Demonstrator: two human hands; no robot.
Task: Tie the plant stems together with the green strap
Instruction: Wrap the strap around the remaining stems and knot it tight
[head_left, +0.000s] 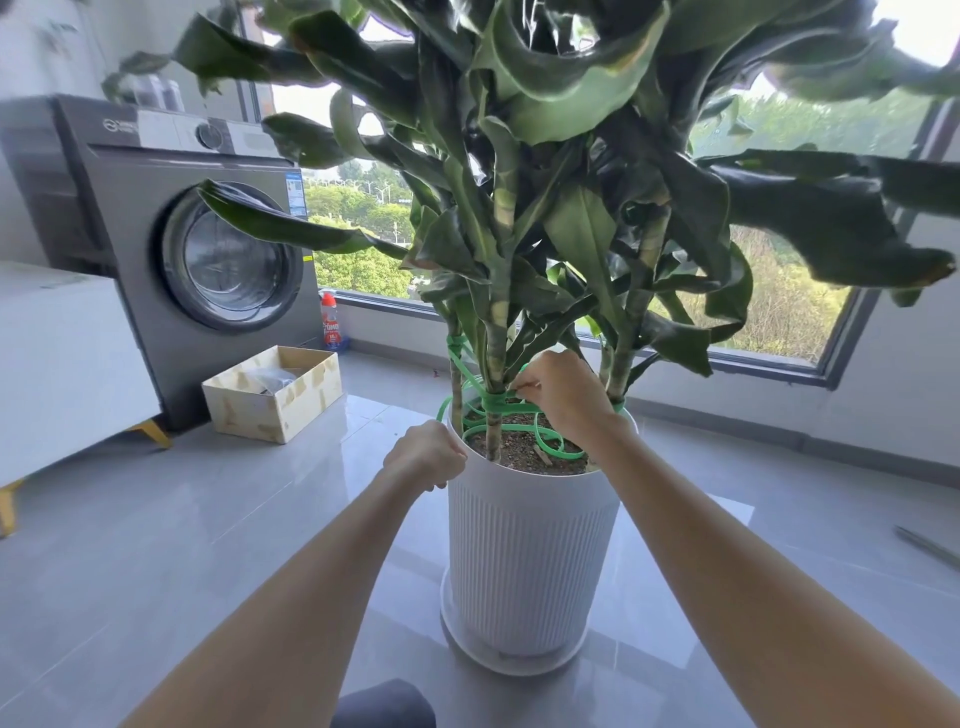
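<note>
The white pot (530, 545) stood on the floor (208, 519) before me, its plant stems (494, 364) rising upright from the soil (514, 457). The green strap (519, 427) was wound round the middle stem and lay in loose loops across the soil. My right hand (563, 397) pinched it just right of that stem. My left hand (426, 454), nearer me at the rim, was curled on what I took for the strap's outer loop.

Grey washing machine (208, 249) left; open box (272, 392) beside; bottle (330, 326) under window
</note>
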